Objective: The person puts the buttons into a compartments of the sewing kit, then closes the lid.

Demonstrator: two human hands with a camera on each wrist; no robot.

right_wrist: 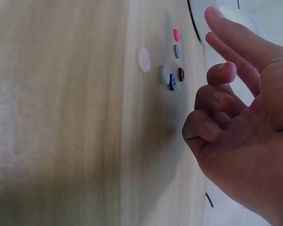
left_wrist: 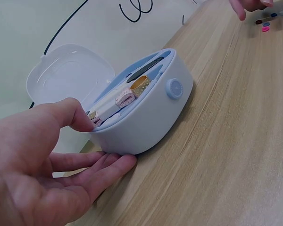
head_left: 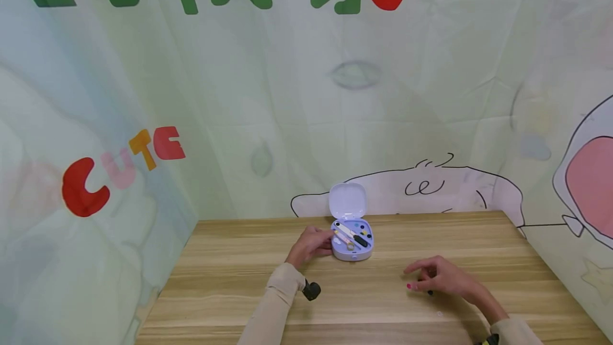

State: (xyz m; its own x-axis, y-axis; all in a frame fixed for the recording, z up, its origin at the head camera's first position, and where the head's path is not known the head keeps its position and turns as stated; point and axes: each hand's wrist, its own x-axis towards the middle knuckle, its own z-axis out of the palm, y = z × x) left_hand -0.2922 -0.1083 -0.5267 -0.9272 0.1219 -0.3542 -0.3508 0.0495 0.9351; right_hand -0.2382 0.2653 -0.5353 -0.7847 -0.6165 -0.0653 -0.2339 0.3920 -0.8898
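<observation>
Table (head_left: pixel 239 281), wood, fills lower half of head view; 1 of these. Sewing kit case (head_left: pixel 351 238), pale blue, sits centre frame, lid (head_left: pixel 347 201) hinged up behind; 1 case, 1 lid.

Left hand (head_left: pixel 311 244) steadies case at its left side: thumb on rim, fingers straight along base, touching it.

Right hand (head_left: pixel 438 276) lower right of centre, well apart from case; fingers loosely curled, pinching nothing I can see, tips hovering by loose buttons (right_wrist: pixel 172 70).

Step, my read: buttons laid out beside hand, being sorted or picked up. Next move needs fine pinch on 1 small flat disc.

Button count, right wrist view: abt 6 — pink, white, grey, dk red, 2 bluish.
</observation>
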